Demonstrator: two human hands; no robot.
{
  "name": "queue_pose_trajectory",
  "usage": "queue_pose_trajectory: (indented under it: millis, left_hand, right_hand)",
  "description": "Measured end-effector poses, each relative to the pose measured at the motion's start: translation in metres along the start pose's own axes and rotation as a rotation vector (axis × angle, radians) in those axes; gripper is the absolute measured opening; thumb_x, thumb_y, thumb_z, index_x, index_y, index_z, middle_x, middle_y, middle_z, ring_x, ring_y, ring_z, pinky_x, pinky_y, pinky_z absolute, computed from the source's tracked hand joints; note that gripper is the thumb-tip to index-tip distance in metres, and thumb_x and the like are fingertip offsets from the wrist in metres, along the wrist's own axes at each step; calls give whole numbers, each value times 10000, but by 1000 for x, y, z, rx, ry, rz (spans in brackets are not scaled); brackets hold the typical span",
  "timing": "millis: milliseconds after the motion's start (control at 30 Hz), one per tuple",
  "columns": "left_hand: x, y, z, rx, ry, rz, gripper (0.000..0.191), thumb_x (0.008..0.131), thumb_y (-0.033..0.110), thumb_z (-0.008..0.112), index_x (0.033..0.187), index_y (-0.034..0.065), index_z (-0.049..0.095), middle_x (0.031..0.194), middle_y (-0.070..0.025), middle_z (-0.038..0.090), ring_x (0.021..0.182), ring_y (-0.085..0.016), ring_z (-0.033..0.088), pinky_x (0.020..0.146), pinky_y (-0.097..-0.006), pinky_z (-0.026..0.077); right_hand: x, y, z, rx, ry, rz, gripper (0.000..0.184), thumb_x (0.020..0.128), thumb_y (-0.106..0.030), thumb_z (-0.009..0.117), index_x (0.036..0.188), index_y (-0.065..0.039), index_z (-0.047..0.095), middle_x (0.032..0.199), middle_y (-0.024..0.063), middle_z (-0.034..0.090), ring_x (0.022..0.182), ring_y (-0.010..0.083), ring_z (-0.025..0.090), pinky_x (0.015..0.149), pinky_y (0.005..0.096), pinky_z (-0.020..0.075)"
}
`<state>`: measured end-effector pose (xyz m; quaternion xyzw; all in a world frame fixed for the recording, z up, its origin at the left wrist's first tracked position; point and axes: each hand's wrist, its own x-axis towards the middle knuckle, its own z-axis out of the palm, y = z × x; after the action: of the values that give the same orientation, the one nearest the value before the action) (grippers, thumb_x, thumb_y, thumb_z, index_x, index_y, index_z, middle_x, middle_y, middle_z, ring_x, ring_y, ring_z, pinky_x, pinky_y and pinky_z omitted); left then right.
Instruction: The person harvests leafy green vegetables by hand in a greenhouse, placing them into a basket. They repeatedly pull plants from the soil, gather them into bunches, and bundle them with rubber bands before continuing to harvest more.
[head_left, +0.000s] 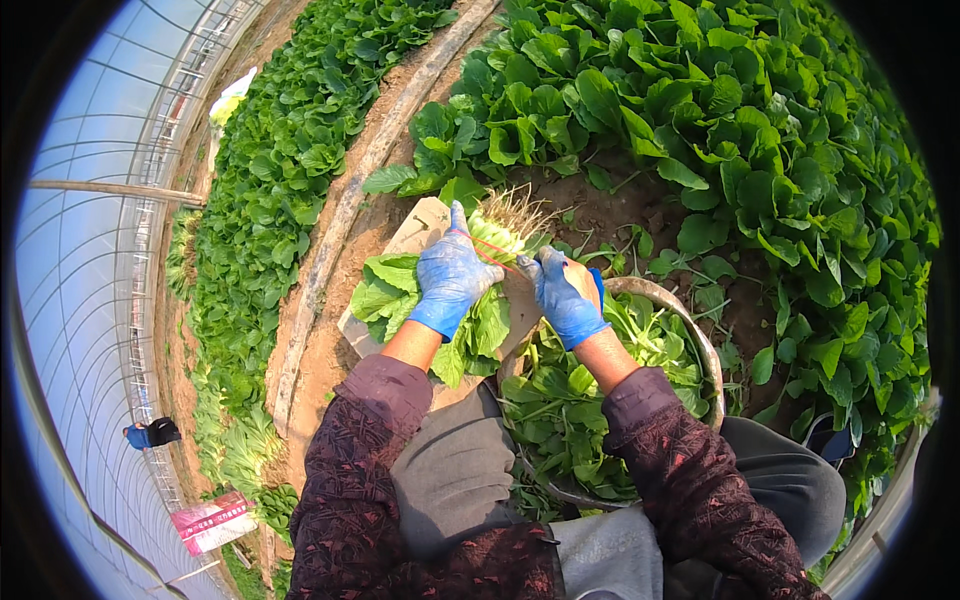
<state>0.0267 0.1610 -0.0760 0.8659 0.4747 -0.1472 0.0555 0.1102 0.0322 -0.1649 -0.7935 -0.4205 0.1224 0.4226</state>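
Note:
A bunch of leafy greens (495, 230) lies across a flat board (416, 225), its pale stems and thin roots pointing away from me and its leaves towards me. My left hand (454, 274), in a blue glove, grips the bunch from above, the index finger stretched out. A thin red tie (486, 244) runs over the stems from the left hand to the right. My right hand (562, 292) pinches the tie's near end between thumb and fingers. Its blue glove is torn open, baring part of the hand.
Below my right arm a round tub (705, 352) holds loose greens. Dense rows of growing greens (750, 135) stand ahead and right. A long beam (352, 195) edges the bed at left. Cut bunches (244, 450), a printed box (214, 523) and another person (152, 433) are farther left.

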Motion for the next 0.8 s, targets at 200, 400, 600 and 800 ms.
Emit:
queue_pose_trajectory:
  millis: [200, 400, 600, 800]
  left_hand:
    - [-3, -4, 6, -112, 39, 10, 1036, 594, 366, 856, 1445, 65, 347, 1162, -191, 640, 1002, -329, 651, 856, -411, 515]
    - [-3, -7, 7, -128, 35, 37, 907, 595, 403, 859, 1348, 93, 461, 1141, -163, 650, 1005, -329, 647, 857, -420, 515]
    - [-3, -10, 10, -131, 83, 78, 910, 584, 380, 871, 1338, 80, 460, 1145, -146, 651, 1000, -328, 649, 850, -416, 518]
    - [0, -18, 22, -126, 123, 120, 899, 583, 377, 878, 1323, 66, 473, 1104, -139, 664, 974, -311, 659, 842, -387, 524]
  right_hand:
    - [24, 0, 7, 38, 200, 20, 208, 911, -299, 617, 844, -103, 633, 738, 153, 638, 623, 372, 610, 530, 453, 474]
    - [67, 18, 34, 153, 52, 282, 337, 913, -414, 574, 954, -92, 665, 857, 220, 667, 788, 431, 629, 704, 499, 502]
    - [113, 47, 91, 470, -170, 356, 566, 869, -538, 615, 929, 24, 638, 867, 263, 660, 849, 423, 632, 737, 451, 497]
    - [142, 56, 106, 340, -565, 175, 433, 841, -428, 703, 925, -5, 659, 732, 140, 643, 623, 222, 573, 581, 373, 446]
